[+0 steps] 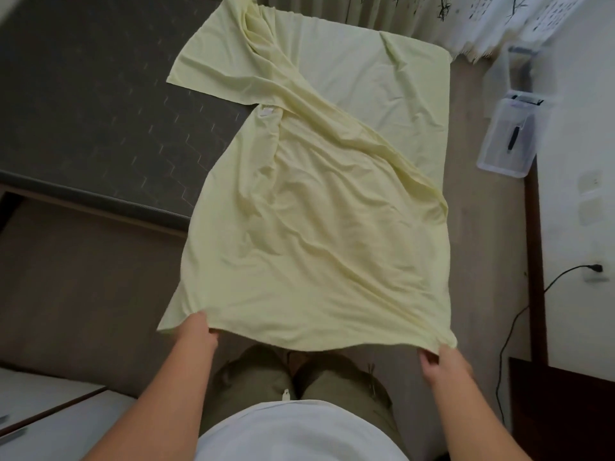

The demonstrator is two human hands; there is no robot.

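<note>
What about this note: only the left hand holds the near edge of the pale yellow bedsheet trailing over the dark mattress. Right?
No. The head view shows both the left hand and the right hand holding the near edge of the pale yellow bedsheet trailing over the dark mattress.

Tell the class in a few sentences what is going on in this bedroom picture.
A person stands at the end of a bed and holds the near edge of a pale yellow sheet, the left hand and right hand each gripping near a corner. The sheet lies wrinkled and twisted along the right side of the bed. The dark grey mattress is bare on the left.
</note>
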